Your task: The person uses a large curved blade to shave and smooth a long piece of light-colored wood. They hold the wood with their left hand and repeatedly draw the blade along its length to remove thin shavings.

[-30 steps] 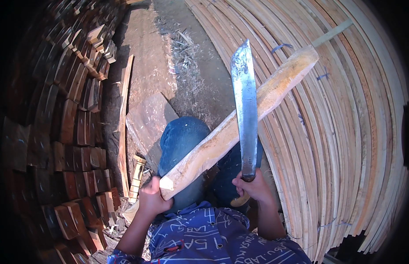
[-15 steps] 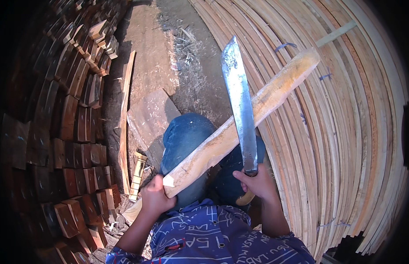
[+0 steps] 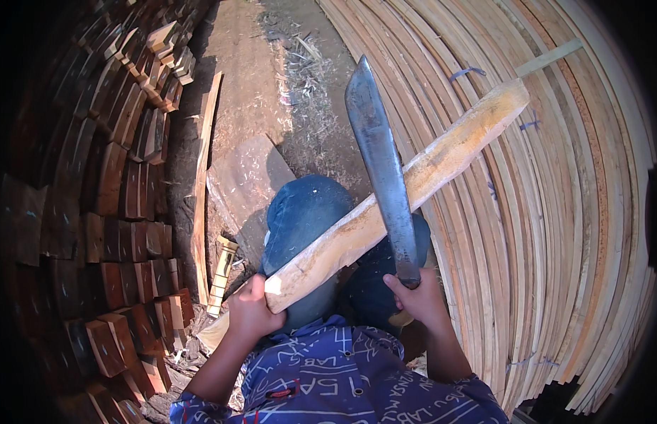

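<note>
A long, pale, rough-hewn wooden plank (image 3: 455, 145) runs slantwise across my knees, from lower left to upper right. My left hand (image 3: 256, 309) grips it around its near lower end. In my right hand (image 3: 419, 297) is a machete (image 3: 381, 155), its broad dark steel blade pointing up and slightly left. The blade passes in front of the plank's middle in this view; whether the two touch I cannot tell. My fingers hide most of the machete's handle, with a bit of it showing below the hand.
Stacked brown wood blocks (image 3: 127, 254) rise along the left. Long thin boards (image 3: 547, 233), tied with blue strips, fill the right. A flat board (image 3: 247, 184), a narrow wood strip (image 3: 204, 191) and a short yellowish piece (image 3: 221, 275) lie on the ground, with shavings (image 3: 307, 67) farther off.
The machete's blade has tilted a little further left and turned, so it looks darker and less shiny. The plank's far end has shifted slightly right in the view.
</note>
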Demonstrator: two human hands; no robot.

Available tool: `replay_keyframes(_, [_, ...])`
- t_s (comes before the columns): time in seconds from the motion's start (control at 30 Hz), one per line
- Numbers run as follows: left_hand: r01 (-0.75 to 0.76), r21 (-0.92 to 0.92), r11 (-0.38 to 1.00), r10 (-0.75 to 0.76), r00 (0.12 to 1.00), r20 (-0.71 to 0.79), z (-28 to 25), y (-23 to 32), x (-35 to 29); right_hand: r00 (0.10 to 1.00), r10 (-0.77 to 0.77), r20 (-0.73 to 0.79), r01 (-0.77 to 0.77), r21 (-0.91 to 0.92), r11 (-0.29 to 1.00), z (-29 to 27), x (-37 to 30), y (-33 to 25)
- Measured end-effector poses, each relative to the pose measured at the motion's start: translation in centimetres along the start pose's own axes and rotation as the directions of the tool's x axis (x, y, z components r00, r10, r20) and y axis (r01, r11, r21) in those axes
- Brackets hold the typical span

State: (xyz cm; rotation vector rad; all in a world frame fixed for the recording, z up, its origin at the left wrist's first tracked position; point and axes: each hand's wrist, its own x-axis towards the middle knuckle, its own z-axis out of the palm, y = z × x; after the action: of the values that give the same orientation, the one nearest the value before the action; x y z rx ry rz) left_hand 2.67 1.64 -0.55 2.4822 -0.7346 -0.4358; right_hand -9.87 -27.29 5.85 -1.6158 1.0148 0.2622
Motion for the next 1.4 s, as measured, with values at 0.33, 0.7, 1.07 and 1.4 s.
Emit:
replay_keyframes(0.33, [-0.028, -0.007, 1.0, 0.028, 0.998, -0.048, 0.4, -0.2, 0.0, 0.999, 0.006, 0.038, -0.006, -0.017, 1.0, -0.6, -0.3, 0.4])
replay_keyframes(0.7, [0.012, 0.016, 1.0, -0.012, 1.0, 0.015, 0.1, 0.3, 0.1, 0.996, 0.023, -0.08, -0.022, 0.012, 1.0, -2.3, -0.3, 1.0])
replay_keyframes(1.07, [-0.007, 0.017, 1.0, 0.007, 1.0, 0.013, 0.1, 0.3, 0.0, 1.0, -0.004, 0.0, 0.004, 0.098, 0.995, -2.2, -0.1, 1.0])
replay_keyframes(1.4, [-0.014, 0.01, 1.0, 0.013, 0.993, 0.117, -0.4, 0.4, 0.0, 1.0, -0.003, 0.002, 0.003, 0.118, 0.993, -1.5, -0.5, 1.6])
